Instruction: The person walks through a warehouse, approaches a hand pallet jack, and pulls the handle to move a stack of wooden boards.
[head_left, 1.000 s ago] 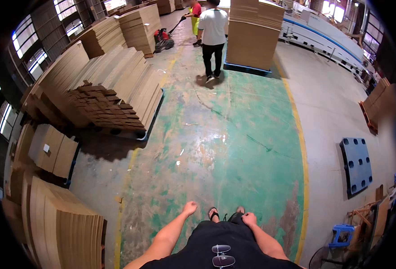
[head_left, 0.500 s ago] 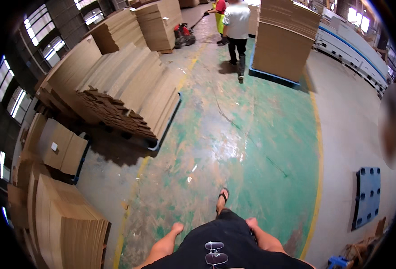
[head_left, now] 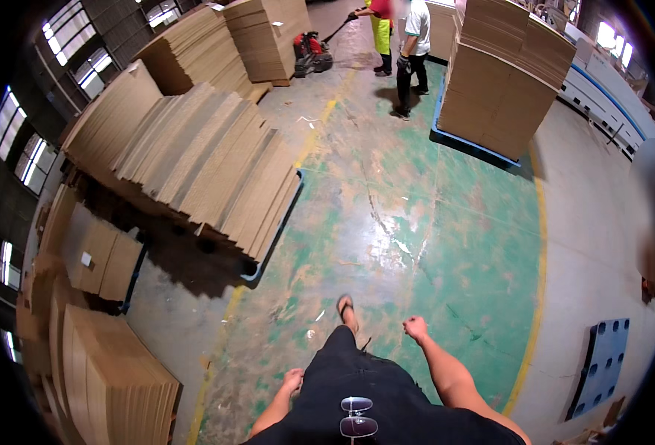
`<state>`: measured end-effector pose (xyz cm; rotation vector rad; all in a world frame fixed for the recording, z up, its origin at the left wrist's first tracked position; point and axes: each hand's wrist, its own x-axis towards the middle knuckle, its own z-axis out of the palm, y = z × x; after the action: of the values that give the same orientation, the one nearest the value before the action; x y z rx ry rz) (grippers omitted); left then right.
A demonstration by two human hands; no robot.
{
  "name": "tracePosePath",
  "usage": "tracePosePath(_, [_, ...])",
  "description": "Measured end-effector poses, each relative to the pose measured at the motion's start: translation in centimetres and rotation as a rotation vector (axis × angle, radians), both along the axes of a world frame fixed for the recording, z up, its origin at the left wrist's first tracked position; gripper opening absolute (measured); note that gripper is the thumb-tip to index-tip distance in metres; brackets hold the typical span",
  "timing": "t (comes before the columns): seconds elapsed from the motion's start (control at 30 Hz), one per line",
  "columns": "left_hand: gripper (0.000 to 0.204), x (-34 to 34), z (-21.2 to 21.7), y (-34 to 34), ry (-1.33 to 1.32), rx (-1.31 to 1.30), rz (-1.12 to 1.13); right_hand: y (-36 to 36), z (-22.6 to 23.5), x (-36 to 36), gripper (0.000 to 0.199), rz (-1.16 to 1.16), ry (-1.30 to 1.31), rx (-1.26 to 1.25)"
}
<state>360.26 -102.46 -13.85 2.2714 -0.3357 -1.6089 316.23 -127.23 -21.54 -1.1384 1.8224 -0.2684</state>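
Two stacks of brown boards stand at your far left: a low one bearing a white label [head_left: 86, 259] and, nearer you, a fanned-edge stack [head_left: 123, 371]. Next, a large, stepped board stack [head_left: 208, 163] rests on a blue pallet [head_left: 251, 271]. Your left hand [head_left: 292, 380] hangs just beside your black shorts [head_left: 342, 352], fingers bent; how far they close, and on what if anything, cannot be told. Farther off is a red pallet jack [head_left: 312, 53], its handle held by a co-worker in yellow-green trousers [head_left: 381, 33]. Your shorts lie between your hands, above one sandalled foot [head_left: 347, 311]. Your right hand [head_left: 416, 327] is out over the green floor [head_left: 476, 259], loosely curled; its palm is hidden, so its grip cannot be told. Beyond stands a co-worker in a white shirt [head_left: 418, 30]. Rightward, a tall board stack [head_left: 498, 104] loads another blue pallet [head_left: 476, 152]; a third blue pallet [head_left: 600, 367] sits at far right.
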Motion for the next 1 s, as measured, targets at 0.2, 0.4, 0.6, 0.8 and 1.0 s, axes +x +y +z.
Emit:
tracePosePath(0.2, [0.022,4.3,-2.0,-21.7,-0.051,0.062,-0.041,-13.9,2.8,2.7,0.014,-0.224,-0.213,0.157])
tracePosePath(0.4, [0.031,9.3,-5.4,-49.1,-0.546,-0.246,-0.574,-20.9,6.6,-0.9,0.019,-0.471,-0.183,0.406])
tracePosePath(0.6, [0.024,5.0,-2.0,-78.3,-0.240,-0.431,-0.386,-30.5,5.4,-2.0,0.020,-0.685,-0.108,0.607])
tracePosePath(0.8, [0.026,-0.8,0.4,-95.6,-0.131,-0.533,-0.412,-49.2,-4.9,-5.9,0.023,0.269,0.231,0.251])
tracePosePath(1.0, [0.025,2.8,0.5,-98.3,-0.107,-0.306,-0.271,-86.6,-0.9,-2.7,0.017,-0.136,-0.104,0.175])
